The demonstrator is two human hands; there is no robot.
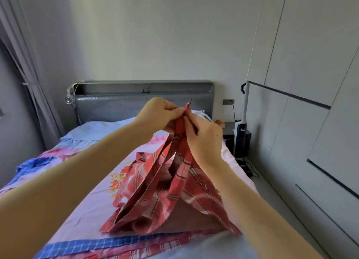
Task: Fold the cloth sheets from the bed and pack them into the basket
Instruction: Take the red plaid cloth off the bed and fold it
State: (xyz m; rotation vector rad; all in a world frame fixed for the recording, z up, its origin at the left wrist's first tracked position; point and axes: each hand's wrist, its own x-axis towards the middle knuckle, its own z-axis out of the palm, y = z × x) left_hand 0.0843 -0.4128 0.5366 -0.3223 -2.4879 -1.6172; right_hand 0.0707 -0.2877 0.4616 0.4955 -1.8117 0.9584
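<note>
Red plaid sheet [171, 190]: thin woven cloth, matt, creased. Floral bedspread [93, 196]: smooth printed cloth, matt. Headboard [124, 105] at 12 o'clock: grey padded covering, slight sheen. Wardrobe doors [310, 64] at 3 o'clock: smooth matt panels. Curtain [29, 68] at 9 o'clock: grey cloth.

The bed [81, 206] has a grey padded headboard [124, 108] and a pale lilac floral sheet [91, 198]. A red plaid cloth [155, 200] rests on the sheet by its lower edges. A crumpled blue cloth [33, 166] lies at the left side. Blue checked cloth [81, 246] and red plaid strips [155, 245] lie along the near edge.
</note>
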